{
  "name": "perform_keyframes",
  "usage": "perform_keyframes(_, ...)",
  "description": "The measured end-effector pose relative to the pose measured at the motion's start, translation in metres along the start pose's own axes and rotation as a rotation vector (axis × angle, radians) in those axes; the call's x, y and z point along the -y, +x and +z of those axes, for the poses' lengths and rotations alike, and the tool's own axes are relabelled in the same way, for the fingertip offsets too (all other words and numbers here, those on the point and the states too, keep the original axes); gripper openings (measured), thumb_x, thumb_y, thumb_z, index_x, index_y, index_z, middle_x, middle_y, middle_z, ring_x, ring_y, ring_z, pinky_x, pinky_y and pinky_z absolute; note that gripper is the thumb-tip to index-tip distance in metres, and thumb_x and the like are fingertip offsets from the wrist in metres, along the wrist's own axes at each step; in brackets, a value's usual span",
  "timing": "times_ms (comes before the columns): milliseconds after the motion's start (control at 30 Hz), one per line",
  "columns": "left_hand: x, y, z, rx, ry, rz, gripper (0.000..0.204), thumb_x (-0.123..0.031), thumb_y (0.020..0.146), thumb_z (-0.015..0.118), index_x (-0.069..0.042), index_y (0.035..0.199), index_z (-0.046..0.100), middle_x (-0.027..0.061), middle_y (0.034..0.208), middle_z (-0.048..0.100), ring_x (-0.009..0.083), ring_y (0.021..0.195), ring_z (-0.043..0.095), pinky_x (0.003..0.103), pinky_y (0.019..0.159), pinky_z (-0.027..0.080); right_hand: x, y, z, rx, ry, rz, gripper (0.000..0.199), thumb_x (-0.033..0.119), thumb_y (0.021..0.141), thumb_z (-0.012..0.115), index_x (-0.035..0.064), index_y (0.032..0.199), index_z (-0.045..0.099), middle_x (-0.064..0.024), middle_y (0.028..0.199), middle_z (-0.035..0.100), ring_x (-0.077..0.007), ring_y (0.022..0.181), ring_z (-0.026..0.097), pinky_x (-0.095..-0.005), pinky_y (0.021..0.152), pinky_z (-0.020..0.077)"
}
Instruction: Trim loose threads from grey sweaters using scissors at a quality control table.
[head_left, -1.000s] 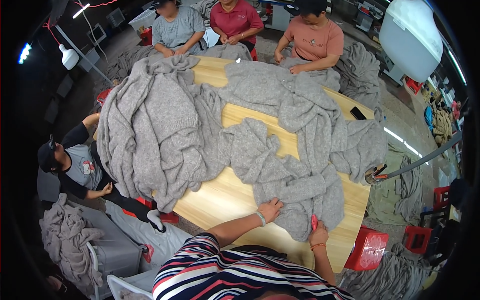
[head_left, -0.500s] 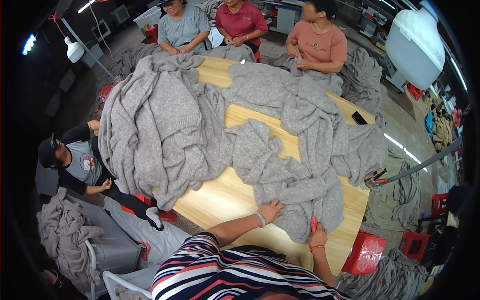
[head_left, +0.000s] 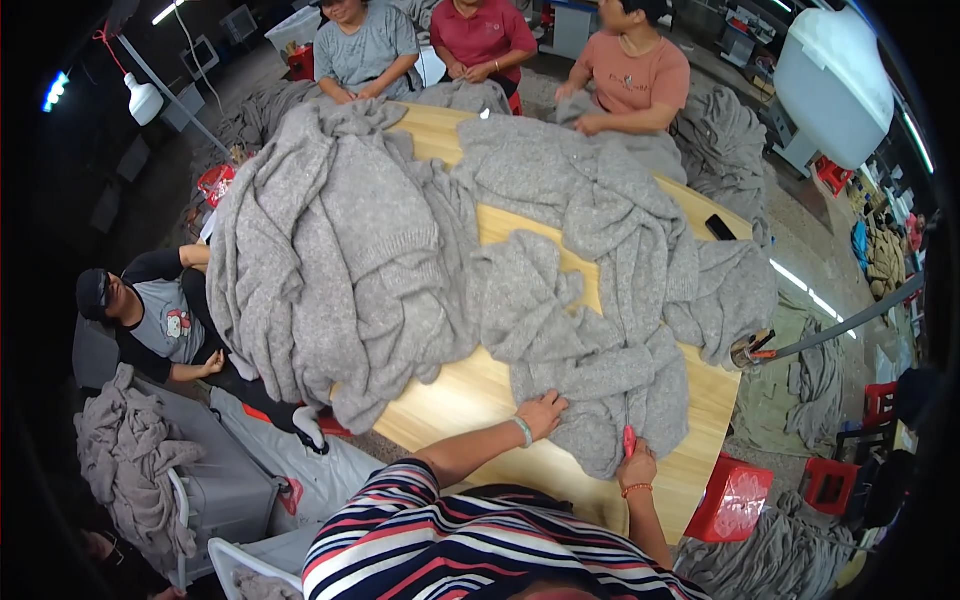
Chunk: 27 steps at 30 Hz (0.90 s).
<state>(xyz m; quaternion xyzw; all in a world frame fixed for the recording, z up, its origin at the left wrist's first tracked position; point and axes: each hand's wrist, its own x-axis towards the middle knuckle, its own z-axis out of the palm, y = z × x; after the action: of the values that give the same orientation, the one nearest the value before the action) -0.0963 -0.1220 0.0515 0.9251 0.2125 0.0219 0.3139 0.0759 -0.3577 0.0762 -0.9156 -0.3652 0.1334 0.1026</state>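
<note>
A grey knitted garment (head_left: 660, 390) lies bunched at the near edge of the wooden table (head_left: 440, 405). My left hand (head_left: 543, 413) rests palm down on its left side, fingers stretched over the knit. In my right hand (head_left: 638, 466) is a slim tool with a red handle (head_left: 629, 440). The tool's thin shaft points away from me across the garment; its tip is too small to make out, so I cannot tell its exact kind.
A large heap of grey knitwear (head_left: 370, 210) covers the table's left. More knitwear (head_left: 520, 165) and a black phone (head_left: 719, 228) lie toward the far right. Several people sit around the table. Red stools (head_left: 735, 500) stand at right, a grey bin (head_left: 225, 500) at left.
The large heap on the left has shifted to the right, toward the middle. Across the table, the person in orange has moved their hands and the knitwear there. My hands stay nearly in place.
</note>
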Motion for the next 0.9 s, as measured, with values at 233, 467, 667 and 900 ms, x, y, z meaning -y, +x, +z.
perform_keyframes(233,0.019,-0.016,-0.025,0.032,-0.013,-0.003,0.039,-0.018,0.083,0.065,-0.014,0.118,0.050,0.0155,0.112,0.048,0.0372,0.097,0.061,0.048,0.081,0.052,0.040,-0.001,-0.006,-0.005,-0.005,0.046,0.031,0.001,0.075,0.059,0.0019,0.104,0.052,-0.0243,0.092,0.063,-0.0430,0.089,0.060,-0.0480,0.083,0.0468)
perform_keyframes(467,0.021,-0.015,-0.038,0.078,-0.021,-0.024,0.041,-0.018,0.082,0.067,-0.014,0.119,0.050,0.0159,0.115,0.048,0.0383,0.101,0.060,0.047,0.084,0.051,0.048,0.000,-0.005,0.027,-0.029,0.038,0.031,0.001,0.075,0.059,0.0024,0.105,0.052,-0.0237,0.091,0.064,-0.0412,0.087,0.061,-0.0470,0.083,0.0469)
perform_keyframes(667,0.011,-0.033,-0.037,0.088,0.006,-0.019,0.049,-0.020,0.082,0.068,-0.015,0.126,0.049,0.0153,0.119,0.047,0.0389,0.105,0.058,0.047,0.086,0.050,0.044,-0.003,-0.013,0.025,-0.015,0.022,0.022,0.004,0.079,0.056,0.0037,0.100,0.053,-0.0224,0.091,0.064,-0.0407,0.088,0.060,-0.0459,0.084,0.0465)
perform_keyframes(900,0.023,-0.059,-0.088,-0.099,-0.302,0.089,0.051,-0.021,0.081,0.069,-0.012,0.129,0.053,0.0158,0.123,0.052,0.0368,0.109,0.055,0.047,0.093,0.046,0.032,-0.006,-0.012,0.059,-0.039,0.070,0.030,0.013,0.081,0.063,0.0050,0.109,0.054,-0.0242,0.090,0.064,-0.0413,0.087,0.062,-0.0496,0.076,0.0483)
